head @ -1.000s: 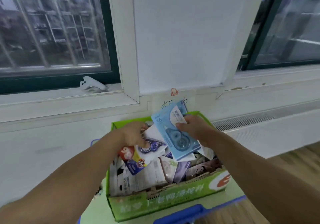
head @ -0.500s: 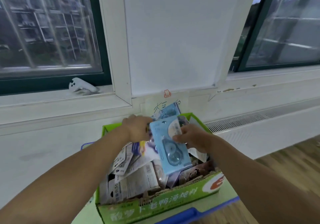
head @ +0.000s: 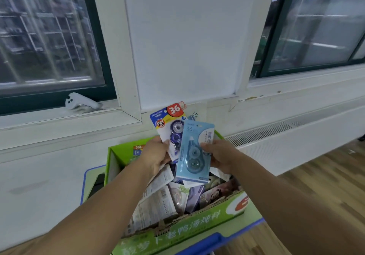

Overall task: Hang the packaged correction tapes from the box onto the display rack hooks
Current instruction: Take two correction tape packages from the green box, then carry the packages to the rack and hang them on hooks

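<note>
Head: left hand (head: 156,155) around one purple pack (head: 170,124), right hand (head: 222,155) around one blue pack (head: 192,156).

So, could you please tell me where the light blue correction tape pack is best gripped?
Probably its right edge at mid-height, coming from the right, as the right hand pinches the light blue pack. The card is flat and nearly upright, so thumb in front and fingers behind suit it, leaving its top free. The purple pack in the left hand crowds its left side.

Dim bluish daylight, soft wide-angle blur
</note>
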Demonstrator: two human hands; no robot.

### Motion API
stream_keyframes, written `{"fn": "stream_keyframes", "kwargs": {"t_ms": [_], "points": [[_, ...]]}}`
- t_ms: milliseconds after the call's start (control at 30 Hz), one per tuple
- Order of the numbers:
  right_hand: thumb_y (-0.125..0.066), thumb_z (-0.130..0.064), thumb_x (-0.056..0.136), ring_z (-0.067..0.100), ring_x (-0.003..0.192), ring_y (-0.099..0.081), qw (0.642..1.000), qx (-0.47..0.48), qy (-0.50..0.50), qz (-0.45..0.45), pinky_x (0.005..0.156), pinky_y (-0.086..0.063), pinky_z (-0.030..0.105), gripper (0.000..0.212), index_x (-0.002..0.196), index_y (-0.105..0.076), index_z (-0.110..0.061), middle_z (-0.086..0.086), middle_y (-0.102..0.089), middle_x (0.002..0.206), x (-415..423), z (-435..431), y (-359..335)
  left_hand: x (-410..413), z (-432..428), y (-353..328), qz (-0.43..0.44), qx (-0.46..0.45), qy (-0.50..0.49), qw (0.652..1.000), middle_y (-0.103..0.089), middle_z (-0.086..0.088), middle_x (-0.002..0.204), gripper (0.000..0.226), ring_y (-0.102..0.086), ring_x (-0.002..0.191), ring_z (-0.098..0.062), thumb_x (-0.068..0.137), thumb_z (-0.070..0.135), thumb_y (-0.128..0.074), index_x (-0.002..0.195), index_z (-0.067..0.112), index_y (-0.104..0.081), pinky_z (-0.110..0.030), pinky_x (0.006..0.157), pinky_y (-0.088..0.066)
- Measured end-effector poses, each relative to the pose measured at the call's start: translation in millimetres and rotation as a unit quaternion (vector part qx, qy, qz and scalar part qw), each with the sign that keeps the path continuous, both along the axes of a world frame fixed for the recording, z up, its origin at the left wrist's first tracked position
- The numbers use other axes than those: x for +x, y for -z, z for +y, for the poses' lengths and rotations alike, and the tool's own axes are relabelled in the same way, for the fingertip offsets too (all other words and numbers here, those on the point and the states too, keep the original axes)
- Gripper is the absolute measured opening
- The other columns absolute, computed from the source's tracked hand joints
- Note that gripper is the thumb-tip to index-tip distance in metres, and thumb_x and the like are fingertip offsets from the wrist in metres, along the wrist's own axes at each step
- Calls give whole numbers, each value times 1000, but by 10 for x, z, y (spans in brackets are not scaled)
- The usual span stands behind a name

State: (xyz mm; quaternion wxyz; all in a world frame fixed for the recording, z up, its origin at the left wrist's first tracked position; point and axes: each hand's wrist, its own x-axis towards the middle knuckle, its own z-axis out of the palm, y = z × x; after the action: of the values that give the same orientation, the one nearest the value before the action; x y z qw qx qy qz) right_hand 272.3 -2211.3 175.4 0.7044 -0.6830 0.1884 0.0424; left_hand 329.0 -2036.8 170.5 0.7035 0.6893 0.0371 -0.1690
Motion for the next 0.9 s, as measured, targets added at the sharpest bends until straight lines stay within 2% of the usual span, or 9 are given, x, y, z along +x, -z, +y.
{"fn": "stream_keyframes", "kwargs": {"t_ms": [67,200,400,500,567,633,733,800,900], "points": [[-55,-6,94,26,77,-63,997,-18,77,-3,74,-55,42,12,86,-62,-12,10,-66,84,-124,-65,-4,40,17,6,-44,28,1,999,-65,-12,84,19,-59,73,-25,96,3,-43,105,6,-60,-30,63,-51],[-62,-7,90,38,89,-67,977,11,211,-16,85,-53,57,5,86,-65,-7,21,-69,98,-536,-329,13,-19,-249,-5,-95,74,81,989,-65,-18,97,17,-60,88,-28,97,13,-43,92,19,-58,-50,87,-50],[-50,-4,96,32,80,-65,926,22,373,-49,82,-54,53,14,87,-60,-10,22,-68,101,-1585,-887,-19,-648,-1243,23,-133,73,217,964,-57,-19,97,13,-57,90,-33,86,25,-50,93,13,-51,-44,78,-49],[-52,-4,96,24,62,-64,881,25,467,-77,64,-58,40,15,82,-55,-10,16,-66,83,-2319,-1176,-104,-1168,-1783,61,-141,43,293,945,-60,-17,106,16,-58,99,-28,90,21,-48,101,10,-53,-42,87,-47],[-56,-6,94,20,52,-63,843,32,529,-92,48,-55,31,14,81,-54,-9,11,-65,74,-2873,-1344,-168,-1554,-2176,104,-148,41,340,928,-63,-10,117,40,-60,107,-29,80,37,-52,112,14,-56,-48,96,-48],[-58,-9,94,24,58,-64,814,42,570,-98,56,-57,37,14,81,-53,-10,12,-66,78,-3447,-1514,-207,-1971,-2610,171,-136,16,386,912,-64,-12,115,44,-60,108,-35,73,39,-50,108,15,-58,-56,94,-48],[-57,-12,95,29,68,-65,775,48,621,-106,74,-56,53,11,84,-54,-10,13,-67,80,-4381,-1757,-259,-3020,-2942,-179,-151,0,441,885,-67,-11,104,19,-66,95,-29,89,23,-46,103,17,-59,-50,87,-54],[-56,-12,95,29,66,-66,748,40,654,-105,73,-56,52,8,88,-56,-8,13,-68,79,-5067,-1917,-269,-3711,-3271,-210,-142,-25,472,870,-67,-4,99,22,-67,86,-20,97,14,-42,112,19,-58,-41,79,-57],[-56,-11,95,30,69,-66,707,30,698,-108,76,-56,54,5,91,-58,-8,16,-69,86,-6175,-2156,-283,-4861,-3727,-240,-136,-50,518,843,-66,-7,105,27,-65,85,-22,98,8,-40,115,23,-54,-37,78,-59]]}}
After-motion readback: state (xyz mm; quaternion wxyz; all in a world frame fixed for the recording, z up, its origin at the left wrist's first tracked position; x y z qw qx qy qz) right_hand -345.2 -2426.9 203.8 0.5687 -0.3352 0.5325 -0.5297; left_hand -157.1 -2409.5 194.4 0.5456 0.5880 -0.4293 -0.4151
